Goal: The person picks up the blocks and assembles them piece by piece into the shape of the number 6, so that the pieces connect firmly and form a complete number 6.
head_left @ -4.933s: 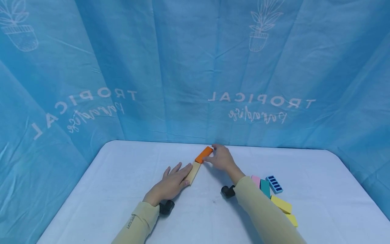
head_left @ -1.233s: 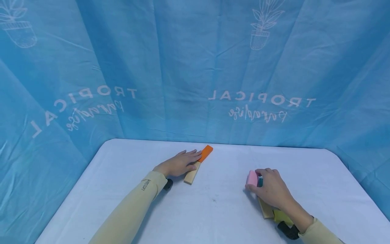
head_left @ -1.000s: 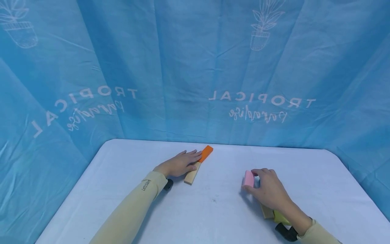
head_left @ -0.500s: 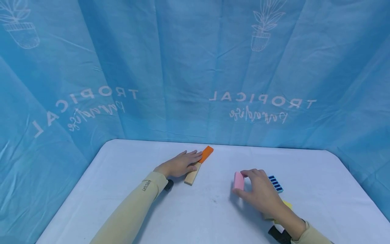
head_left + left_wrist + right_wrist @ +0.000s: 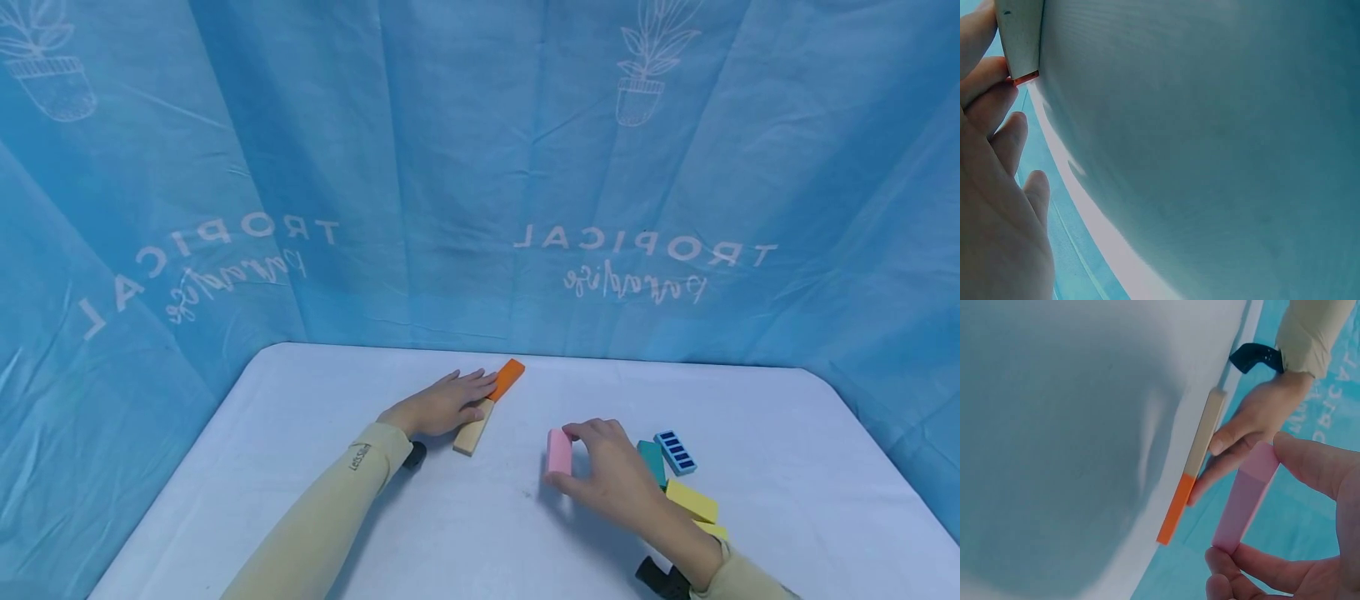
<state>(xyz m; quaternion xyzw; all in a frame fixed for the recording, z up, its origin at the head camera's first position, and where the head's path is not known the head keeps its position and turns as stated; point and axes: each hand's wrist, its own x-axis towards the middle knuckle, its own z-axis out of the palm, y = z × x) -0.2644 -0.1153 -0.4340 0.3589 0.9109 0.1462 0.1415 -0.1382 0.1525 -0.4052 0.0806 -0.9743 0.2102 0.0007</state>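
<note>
At the table's middle, a plain wooden block (image 5: 471, 433) and an orange block (image 5: 509, 378) lie end to end in one slanting line. My left hand (image 5: 438, 406) lies along their left side, fingers extended, fingertips at the seam. The left wrist view shows the wooden block (image 5: 1021, 37) by the fingers and a sliver of orange beyond it. My right hand (image 5: 611, 471) pinches a pink block (image 5: 558, 452) by its two ends, between thumb and fingers. In the right wrist view the pink block (image 5: 1244, 497) is held to the right of the joined pair.
Right of my right hand lie a teal block (image 5: 652, 461), a light-blue block with dark squares (image 5: 676, 452) and yellow blocks (image 5: 691, 500), partly behind the forearm. A blue printed curtain (image 5: 465, 167) hangs behind the white table's (image 5: 285, 467) far edge.
My right hand went from the orange block to the pile, gripped the pink block and carried it left. My left hand shifted forward along the joined blocks, then stayed still.
</note>
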